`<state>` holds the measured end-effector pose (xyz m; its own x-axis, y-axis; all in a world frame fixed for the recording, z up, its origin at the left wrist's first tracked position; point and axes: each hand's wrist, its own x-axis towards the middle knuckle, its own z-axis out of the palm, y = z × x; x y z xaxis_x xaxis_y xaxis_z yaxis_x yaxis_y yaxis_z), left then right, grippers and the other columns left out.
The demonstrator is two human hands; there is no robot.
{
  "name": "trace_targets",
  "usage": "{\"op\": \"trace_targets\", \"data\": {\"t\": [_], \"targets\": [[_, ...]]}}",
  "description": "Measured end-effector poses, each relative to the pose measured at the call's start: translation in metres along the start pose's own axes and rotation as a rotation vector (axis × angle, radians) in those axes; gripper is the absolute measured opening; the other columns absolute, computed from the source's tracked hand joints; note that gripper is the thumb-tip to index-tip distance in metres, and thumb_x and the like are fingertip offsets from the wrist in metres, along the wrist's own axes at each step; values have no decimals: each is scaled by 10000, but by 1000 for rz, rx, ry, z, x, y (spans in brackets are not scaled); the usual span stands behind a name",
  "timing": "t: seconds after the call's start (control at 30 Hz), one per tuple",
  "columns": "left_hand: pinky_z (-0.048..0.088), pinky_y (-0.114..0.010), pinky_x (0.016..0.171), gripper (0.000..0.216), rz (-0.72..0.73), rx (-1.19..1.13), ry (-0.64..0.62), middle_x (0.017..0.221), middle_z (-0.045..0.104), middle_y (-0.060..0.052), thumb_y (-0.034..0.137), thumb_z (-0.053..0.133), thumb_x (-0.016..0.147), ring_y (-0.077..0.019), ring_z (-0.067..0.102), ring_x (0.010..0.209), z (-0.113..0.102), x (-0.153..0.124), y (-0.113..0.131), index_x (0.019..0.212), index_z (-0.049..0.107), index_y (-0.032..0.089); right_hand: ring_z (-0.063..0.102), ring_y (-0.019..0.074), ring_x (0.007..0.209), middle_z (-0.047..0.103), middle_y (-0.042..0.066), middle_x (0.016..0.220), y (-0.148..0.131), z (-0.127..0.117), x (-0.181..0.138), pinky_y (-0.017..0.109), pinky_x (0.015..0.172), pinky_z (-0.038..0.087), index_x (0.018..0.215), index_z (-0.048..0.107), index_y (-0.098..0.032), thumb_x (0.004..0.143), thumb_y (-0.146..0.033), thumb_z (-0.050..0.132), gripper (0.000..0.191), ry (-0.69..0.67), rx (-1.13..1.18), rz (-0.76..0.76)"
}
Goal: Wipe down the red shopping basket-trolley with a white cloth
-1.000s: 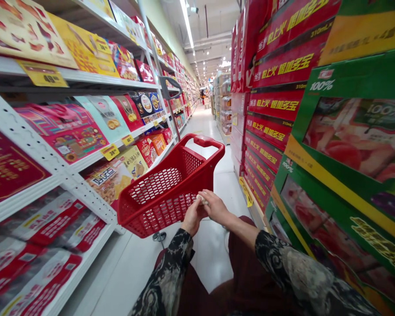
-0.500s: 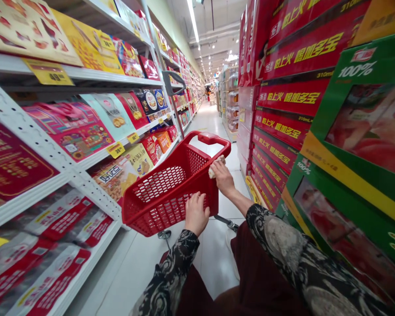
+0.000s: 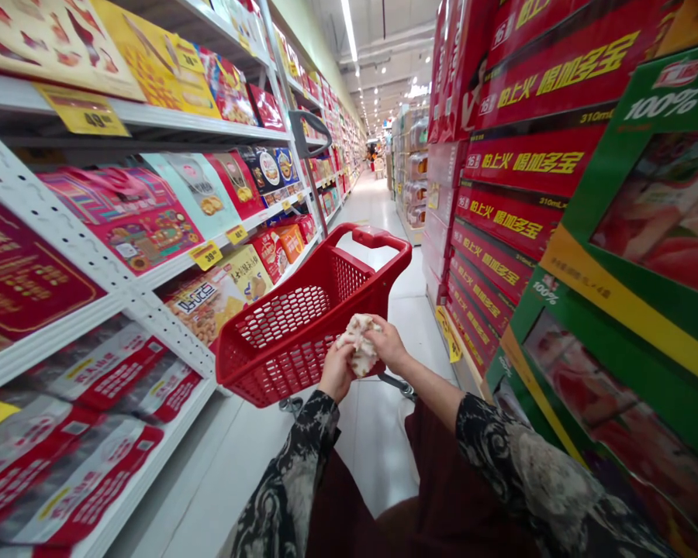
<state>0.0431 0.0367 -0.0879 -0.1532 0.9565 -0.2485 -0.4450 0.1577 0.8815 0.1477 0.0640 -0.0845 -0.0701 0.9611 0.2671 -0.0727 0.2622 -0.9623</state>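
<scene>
A crumpled whitish cloth (image 3: 358, 345) sits between both my hands, just in front of the near side of a red plastic shopping cart (image 3: 291, 325). My left hand (image 3: 336, 373) pinches the cloth from the left. My right hand (image 3: 388, 343) grips it from the right. Both hands are closed on it and close together. The cart's basket is tilted and holds nothing that I can see; its red handle (image 3: 378, 236) is at the far end.
Shelves (image 3: 128, 294) of boxed snacks with yellow price tags (image 3: 205, 253) line the left. Stacked red drink cartons (image 3: 500, 225) and green juice cartons (image 3: 628, 310) wall the right. The white tiled aisle (image 3: 372, 209) runs ahead past the cart.
My right hand has come back from the cart's rim near the handle with the cloth. My left hand has left the basket side, and both hands now hold the cloth together.
</scene>
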Motion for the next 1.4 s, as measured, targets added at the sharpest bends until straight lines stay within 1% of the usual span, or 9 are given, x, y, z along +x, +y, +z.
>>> {"op": "trace_targets", "data": {"t": [0.2, 0.33, 0.47, 0.7, 0.8, 0.93, 1.07, 1.23, 1.4], "targets": [[494, -223, 648, 141, -75, -174, 117, 671, 642, -1, 99, 593, 674, -100, 613, 605, 8, -14, -1, 810, 593, 137, 441, 193, 1211, 551, 64, 1248, 7, 6, -16, 388, 1047, 333, 1120, 604, -193, 728, -87, 434, 440, 11, -451, -375], [486, -201, 685, 154, -84, -293, 52, 746, 657, -14, 212, 483, 798, -91, 622, 685, 4, -18, 2, 846, 610, 138, 271, 267, 1321, 395, 116, 1394, 15, 9, -35, 500, 1045, 285, 1282, 473, -167, 739, -152, 504, 544, -228, -795, -461], [449, -194, 557, 177, -187, -253, 19, 696, 637, 21, 228, 545, 774, -73, 567, 540, -8, -24, -6, 919, 612, 151, 193, 298, 1350, 279, 133, 1458, 18, -1, -45, 547, 1048, 242, 1365, 339, -146, 689, -222, 598, 728, -475, -971, -477], [469, -226, 587, 222, -133, -104, -39, 760, 646, -1, 224, 581, 743, -90, 585, 580, -2, -24, -3, 953, 581, 152, 338, 224, 1304, 463, 119, 1348, 14, -29, -15, 458, 1040, 311, 1293, 455, -157, 847, -135, 444, 446, -468, -1091, -655], [490, -281, 757, 268, 32, 148, -31, 930, 660, -66, 230, 569, 744, -139, 632, 799, 2, -15, 11, 999, 560, 149, 308, 220, 1322, 463, 118, 1349, -4, -45, 21, 450, 1060, 278, 1285, 470, -150, 853, -84, 379, 447, -173, -1126, -696], [395, -372, 979, 402, 402, 827, 101, 1167, 591, -130, 196, 548, 733, -206, 545, 1096, -4, -8, 18, 1130, 522, 136, 193, 246, 1366, 329, 147, 1432, -24, -60, 66, 510, 1081, 176, 1352, 372, -103, 841, -51, 349, 514, 243, -1205, -554], [275, -464, 1070, 533, 631, 1405, 150, 1370, 431, -146, 182, 510, 740, -255, 372, 1281, -10, -16, 7, 1265, 438, 126, 223, 255, 1356, 323, 137, 1435, 5, -58, 66, 517, 1069, 195, 1352, 375, -111, 837, -30, 334, 523, 163, -1270, -495], [227, -535, 1072, 597, 686, 1758, 112, 1444, 320, -144, 192, 492, 742, -281, 264, 1341, -21, -21, -2, 1325, 384, 123, 330, 253, 1308, 411, 126, 1386, 62, -43, 24, 480, 1038, 284, 1296, 455, -117, 831, -31, 358, 482, -50, -1285, -514], [212, -539, 1077, 608, 710, 1887, 140, 1464, 280, -136, 207, 491, 741, -280, 234, 1354, -32, -14, 10, 1336, 381, 144, 274, 234, 1338, 363, 126, 1418, 33, -30, 37, 481, 1065, 223, 1301, 451, -155, 855, -82, 400, 455, 140, -1204, -629]]}}
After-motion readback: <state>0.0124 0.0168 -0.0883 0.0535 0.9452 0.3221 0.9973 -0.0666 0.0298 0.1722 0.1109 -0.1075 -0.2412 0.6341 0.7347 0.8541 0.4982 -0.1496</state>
